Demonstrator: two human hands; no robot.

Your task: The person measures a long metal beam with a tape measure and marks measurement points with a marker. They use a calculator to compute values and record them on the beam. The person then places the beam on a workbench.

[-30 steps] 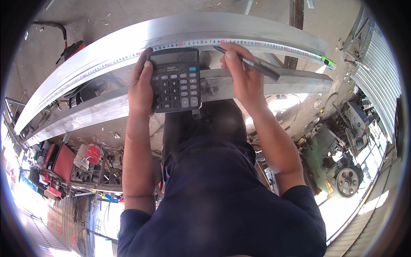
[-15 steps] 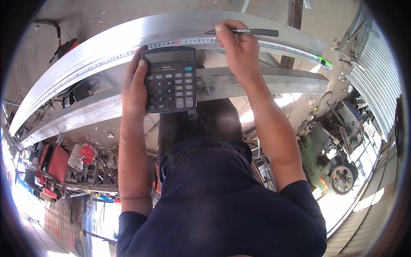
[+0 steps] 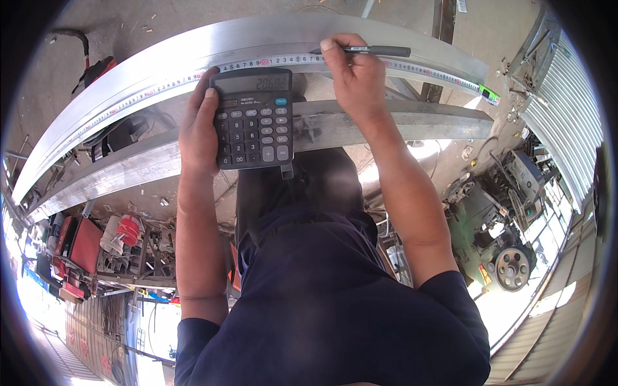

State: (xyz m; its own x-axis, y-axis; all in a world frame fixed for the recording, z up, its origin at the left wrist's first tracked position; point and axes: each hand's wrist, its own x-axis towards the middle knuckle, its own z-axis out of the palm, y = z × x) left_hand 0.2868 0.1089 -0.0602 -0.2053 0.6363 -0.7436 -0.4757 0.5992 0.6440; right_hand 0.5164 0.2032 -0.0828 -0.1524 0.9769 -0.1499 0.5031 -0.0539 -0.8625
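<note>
My left hand point(image 3: 199, 132) is closed around the left side of a dark calculator point(image 3: 254, 120), its thumb on the front near the display. The calculator faces up, over the near edge of a long silvery metal beam point(image 3: 257, 35). A white tape measure point(image 3: 174, 82) lies stretched along that beam, its green case point(image 3: 488, 94) at the right end. In my right hand point(image 3: 358, 74) a black pen point(image 3: 386, 50) is gripped between thumb and fingers. The pen's tip points left, just above the tape's upper edge, and whether it touches the metal I cannot tell.
A second metal beam point(image 3: 399, 121) runs parallel, nearer my body. On the left stand a red box point(image 3: 84, 248) and a red-and-white bucket point(image 3: 129, 229) on a cluttered rack. At right is a green machine with a handwheel point(image 3: 513, 268). Corrugated sheets point(image 3: 563, 128) stand behind it.
The right hand and pen have shifted slightly left along the tape. My left hand has moved the calculator a little left, and its display now reads more clearly.
</note>
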